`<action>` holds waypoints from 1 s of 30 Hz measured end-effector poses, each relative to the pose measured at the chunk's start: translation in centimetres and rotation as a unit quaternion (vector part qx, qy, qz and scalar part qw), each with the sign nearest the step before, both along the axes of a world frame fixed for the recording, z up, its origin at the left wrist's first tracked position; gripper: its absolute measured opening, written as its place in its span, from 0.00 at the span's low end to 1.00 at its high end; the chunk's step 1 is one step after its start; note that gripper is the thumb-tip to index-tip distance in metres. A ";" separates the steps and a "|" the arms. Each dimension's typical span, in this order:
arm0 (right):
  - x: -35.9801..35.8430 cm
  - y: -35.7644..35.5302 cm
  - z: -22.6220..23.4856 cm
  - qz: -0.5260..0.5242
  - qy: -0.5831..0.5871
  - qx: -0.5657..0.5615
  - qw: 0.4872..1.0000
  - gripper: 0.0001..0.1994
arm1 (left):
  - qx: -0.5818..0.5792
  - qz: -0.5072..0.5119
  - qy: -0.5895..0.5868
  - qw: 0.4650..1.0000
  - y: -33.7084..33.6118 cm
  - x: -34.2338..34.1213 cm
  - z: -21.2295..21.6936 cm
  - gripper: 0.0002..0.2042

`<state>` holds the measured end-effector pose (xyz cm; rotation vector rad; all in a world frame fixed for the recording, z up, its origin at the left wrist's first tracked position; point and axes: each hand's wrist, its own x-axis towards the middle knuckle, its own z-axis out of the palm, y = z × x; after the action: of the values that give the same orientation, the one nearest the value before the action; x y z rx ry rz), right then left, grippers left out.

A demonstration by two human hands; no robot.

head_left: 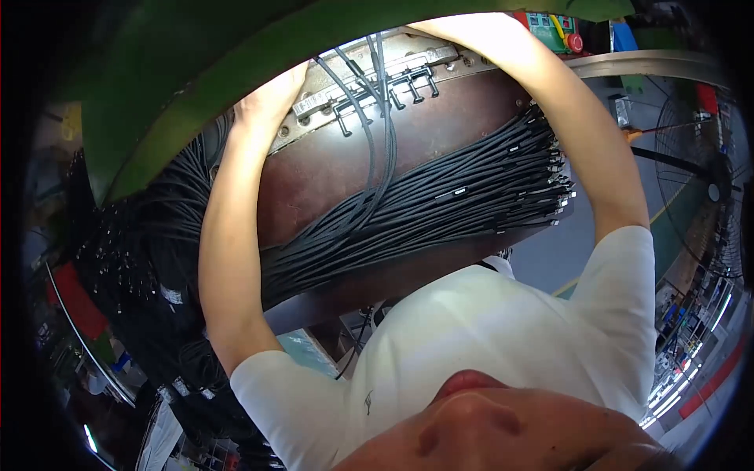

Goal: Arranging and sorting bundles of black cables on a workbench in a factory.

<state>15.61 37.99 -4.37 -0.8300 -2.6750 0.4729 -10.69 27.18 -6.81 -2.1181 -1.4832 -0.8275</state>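
Observation:
My left hand [271,96] reaches up to the left end of a metal mould plate [318,122], its fingers hidden under the green machine cover. My right forearm [542,78] bends in over the plate's right side. The right hand [440,25] is washed out by bright light and mostly hidden behind the cover's edge, so what it touches does not show. Between the arms, black moulded plastic pieces [389,100] stick out along the plate's front edge. Several dark cables [385,133] hang from the plate down toward a bundle of black cables [408,200].
The bundle lies across a brown board [302,188], its connector ends at the right. More black cables [118,251] hang in a thick mass at the left. The green cover [196,55] arches overhead. A red button [574,42] sits upper right, near a fan [691,180].

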 end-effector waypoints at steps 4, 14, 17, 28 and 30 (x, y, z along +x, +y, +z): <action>-3.4 -0.9 0.0 -0.009 0.002 0.000 1.000 0.17 | -0.014 0.090 0.120 0.989 -0.6 0.5 0.8 0.24; -2.0 -1.8 1.9 -0.010 0.009 0.008 1.000 0.17 | -0.199 0.123 -0.013 0.972 -2.1 1.1 3.3 0.22; 3.5 -6.2 3.1 0.041 0.106 0.142 0.983 0.15 | -0.259 0.067 -0.355 0.896 -9.5 2.0 5.2 0.29; 26.8 -26.6 -14.3 -0.241 -0.039 -0.125 0.962 0.22 | -0.631 0.282 -0.241 0.682 -36.3 4.7 -5.4 0.13; 26.7 -27.4 -14.7 -0.230 -0.031 -0.136 0.963 0.22 | -0.605 0.262 -0.158 0.735 -37.3 4.7 -6.6 0.12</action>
<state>42.34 10.60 -19.05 -1.5179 -2.3832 0.7092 -5.98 -10.08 -13.46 -1.9948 -3.2039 0.1558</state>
